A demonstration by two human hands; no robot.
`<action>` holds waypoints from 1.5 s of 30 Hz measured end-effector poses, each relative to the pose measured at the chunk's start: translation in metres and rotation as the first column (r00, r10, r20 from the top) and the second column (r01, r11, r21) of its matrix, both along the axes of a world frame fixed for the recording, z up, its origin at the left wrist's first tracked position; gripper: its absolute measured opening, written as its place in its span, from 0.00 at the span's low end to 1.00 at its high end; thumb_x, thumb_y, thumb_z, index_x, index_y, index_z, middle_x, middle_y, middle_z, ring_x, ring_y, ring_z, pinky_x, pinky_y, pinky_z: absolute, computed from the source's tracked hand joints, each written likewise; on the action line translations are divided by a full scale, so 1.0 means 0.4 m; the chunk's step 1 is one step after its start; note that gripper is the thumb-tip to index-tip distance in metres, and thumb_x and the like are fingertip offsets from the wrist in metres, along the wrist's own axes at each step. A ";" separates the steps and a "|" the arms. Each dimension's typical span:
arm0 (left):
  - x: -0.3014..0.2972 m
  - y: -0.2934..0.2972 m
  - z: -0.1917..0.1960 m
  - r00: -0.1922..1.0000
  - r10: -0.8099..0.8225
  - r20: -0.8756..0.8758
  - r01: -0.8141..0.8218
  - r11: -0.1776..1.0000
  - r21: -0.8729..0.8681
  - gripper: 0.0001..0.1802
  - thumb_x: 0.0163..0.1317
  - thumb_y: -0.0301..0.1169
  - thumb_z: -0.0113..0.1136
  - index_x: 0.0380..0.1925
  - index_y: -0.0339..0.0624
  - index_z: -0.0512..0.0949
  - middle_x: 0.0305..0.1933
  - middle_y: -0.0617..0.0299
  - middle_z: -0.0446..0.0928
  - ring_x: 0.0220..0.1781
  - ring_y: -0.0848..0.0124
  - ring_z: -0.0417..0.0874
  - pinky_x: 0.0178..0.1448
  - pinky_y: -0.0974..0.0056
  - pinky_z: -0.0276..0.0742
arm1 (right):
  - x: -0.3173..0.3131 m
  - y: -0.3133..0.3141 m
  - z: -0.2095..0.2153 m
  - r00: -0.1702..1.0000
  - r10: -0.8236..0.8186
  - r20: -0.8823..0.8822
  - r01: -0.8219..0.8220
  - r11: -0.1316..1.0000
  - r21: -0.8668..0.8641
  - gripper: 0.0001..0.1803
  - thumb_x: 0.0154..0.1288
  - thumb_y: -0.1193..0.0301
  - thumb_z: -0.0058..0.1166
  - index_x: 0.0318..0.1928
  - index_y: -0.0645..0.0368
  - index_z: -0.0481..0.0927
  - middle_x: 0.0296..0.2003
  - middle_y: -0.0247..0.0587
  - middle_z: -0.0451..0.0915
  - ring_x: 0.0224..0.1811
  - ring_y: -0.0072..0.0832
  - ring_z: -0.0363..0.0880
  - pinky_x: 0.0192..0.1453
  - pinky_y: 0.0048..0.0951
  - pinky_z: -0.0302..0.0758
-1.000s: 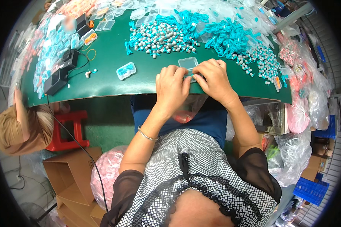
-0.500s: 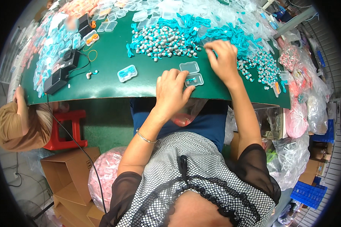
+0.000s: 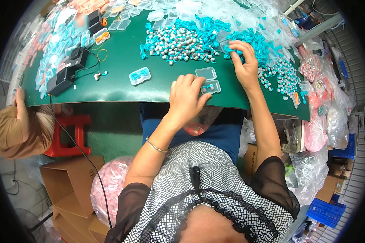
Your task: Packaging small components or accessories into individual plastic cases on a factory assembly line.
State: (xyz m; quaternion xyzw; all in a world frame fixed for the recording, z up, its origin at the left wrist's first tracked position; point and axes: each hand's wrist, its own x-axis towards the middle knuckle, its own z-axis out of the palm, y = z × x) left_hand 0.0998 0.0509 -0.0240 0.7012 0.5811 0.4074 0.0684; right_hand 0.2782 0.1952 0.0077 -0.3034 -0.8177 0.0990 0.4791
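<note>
A person seated at a green work table (image 3: 121,87) rests the left hand (image 3: 187,99) on a small clear plastic case (image 3: 210,87) lying open near the table's front edge, fingertips pressing one side of it while a bit of teal cord shows inside. The case's open lid lies just beyond those fingers. The right hand (image 3: 244,60) reaches farther across the table, well apart from the left, its fingers pinched on a strand in a tangle of teal cords (image 3: 253,40). To the left of that hand spreads a heap of small grey earplugs (image 3: 178,44) mixed with more teal cord; to its right, a smaller scatter of grey pieces (image 3: 282,77). Left of the left hand sits another clear case (image 3: 140,75), closed, with teal cord coiled inside. Farther left still are two black boxes (image 3: 65,75) with a cable. Clear empty cases (image 3: 158,14) pile up along the far side, and another person's tan sleeve (image 3: 12,129) shows at the table's left end.
</note>
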 end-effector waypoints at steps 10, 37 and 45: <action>-0.008 0.006 0.001 0.998 -0.042 0.047 0.045 0.997 -0.063 0.25 0.46 0.37 0.76 0.46 0.44 0.80 0.41 0.59 0.76 0.48 0.56 0.76 0.51 0.53 0.71 | -0.008 -0.162 0.023 0.896 0.243 0.372 -0.208 0.969 -0.133 0.12 0.57 0.81 0.61 0.43 0.61 0.82 0.37 0.42 0.83 0.41 0.40 0.82 0.48 0.35 0.78; -0.014 -0.003 -0.010 0.998 -0.045 0.047 0.047 0.998 -0.038 0.27 0.45 0.36 0.76 0.47 0.42 0.79 0.39 0.59 0.78 0.44 0.56 0.77 0.49 0.54 0.74 | -0.013 -0.097 -0.032 0.901 0.109 0.421 -0.081 0.993 -0.086 0.13 0.62 0.75 0.59 0.48 0.59 0.81 0.37 0.41 0.79 0.42 0.38 0.79 0.50 0.36 0.74; -0.008 -0.003 -0.009 0.978 -0.029 0.205 0.034 0.999 -0.022 0.42 0.41 0.32 0.79 0.59 0.42 0.69 0.35 0.58 0.79 0.39 0.58 0.79 0.46 0.54 0.75 | 0.006 -0.148 -0.021 0.967 0.159 0.197 -0.129 0.980 -0.154 0.11 0.56 0.80 0.63 0.41 0.63 0.81 0.37 0.46 0.83 0.37 0.41 0.84 0.42 0.37 0.80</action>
